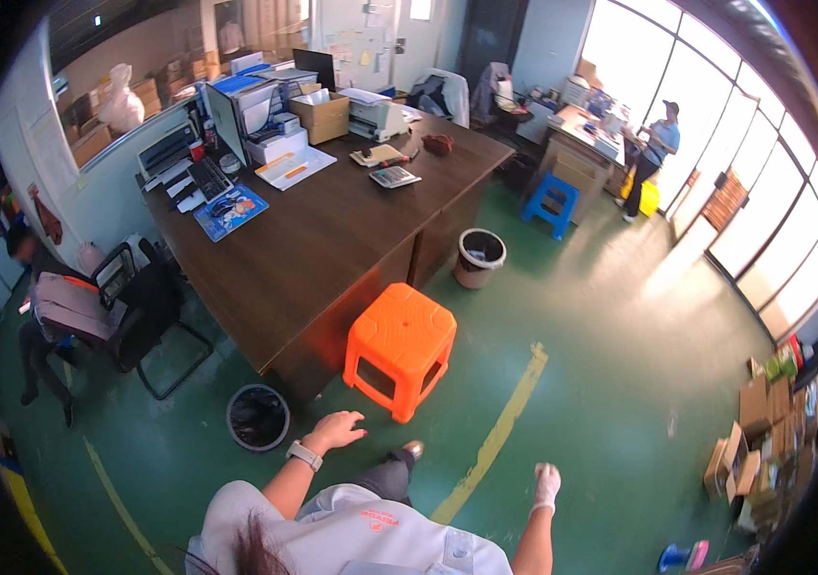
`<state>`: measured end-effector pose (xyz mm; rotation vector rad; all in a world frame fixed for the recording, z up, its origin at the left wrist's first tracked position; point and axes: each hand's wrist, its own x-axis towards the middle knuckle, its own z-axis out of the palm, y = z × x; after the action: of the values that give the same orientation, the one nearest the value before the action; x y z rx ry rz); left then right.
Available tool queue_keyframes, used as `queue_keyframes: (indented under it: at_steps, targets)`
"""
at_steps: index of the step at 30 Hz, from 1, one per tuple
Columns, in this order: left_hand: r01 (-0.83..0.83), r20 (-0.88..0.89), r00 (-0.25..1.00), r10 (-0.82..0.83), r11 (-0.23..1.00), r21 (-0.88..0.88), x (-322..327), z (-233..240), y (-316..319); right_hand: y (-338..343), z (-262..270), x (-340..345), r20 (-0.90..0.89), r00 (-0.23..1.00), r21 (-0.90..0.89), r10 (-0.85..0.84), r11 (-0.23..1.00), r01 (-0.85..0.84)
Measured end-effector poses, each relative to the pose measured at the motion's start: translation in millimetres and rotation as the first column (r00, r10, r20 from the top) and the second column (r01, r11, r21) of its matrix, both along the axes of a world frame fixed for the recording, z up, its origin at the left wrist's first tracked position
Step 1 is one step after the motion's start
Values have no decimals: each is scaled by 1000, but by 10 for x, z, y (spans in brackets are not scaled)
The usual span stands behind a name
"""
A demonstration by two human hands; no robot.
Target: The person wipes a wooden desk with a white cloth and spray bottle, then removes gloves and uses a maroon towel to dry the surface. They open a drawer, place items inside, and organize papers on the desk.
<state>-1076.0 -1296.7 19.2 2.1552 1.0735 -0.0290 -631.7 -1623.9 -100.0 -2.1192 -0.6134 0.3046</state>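
My left hand (336, 431), with a pale watch on its wrist, is held out in the air with the fingers apart and nothing in it. It is nearest to the orange plastic stool (402, 330) and a round waste bin (258, 418) lined with a black bag. My right hand (546, 486) wears a white glove and hangs over the green floor to the right of a yellow floor line (499, 431); its fingers look curled, and whether it holds anything is unclear. Beyond the stool stands a large dark wooden desk (323, 237) bearing a calculator (394, 177), papers, a keyboard and a printer (379, 117).
A second waste bin (479, 259) stands beside the desk, with a blue stool (551, 203) farther back. One person (657, 154) stands by the windows; another person (42, 316) is at the left near a black chair (150, 309). Cardboard boxes (754, 410) lie at the right.
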Motion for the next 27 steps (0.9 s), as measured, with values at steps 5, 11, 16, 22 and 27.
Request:
queue_keyframes:
  at_steps: [5, 11, 16, 22, 27]
  targets:
    - [-103, -140, 984, 114, 991, 83, 975, -182, 922, 1909, 473, 1008, 202, 976, 99, 79, 990, -100]
    - [36, 225, 973, -49, 998, 59, 2923, -137, 2033, 1300, -264, 1566, -25, 992, -450, 124, 885, -122]
    - [62, 243, 968, -65, 998, 19, 4152, -54, 2813, 1379, -807, 2113, -274, 962, -655, -1, 733, -185]
    - [-136, 232, 959, 163, 982, -131, 5207, -291, 3596, 2516, -1154, 3534, -361, 931, -649, 49, 704, -289]
    - [-316, 204, 925, 321, 947, -58, 6003, -169, 4186, 3378, -1192, 5739, -109, 896, -674, 430, 631, -384]
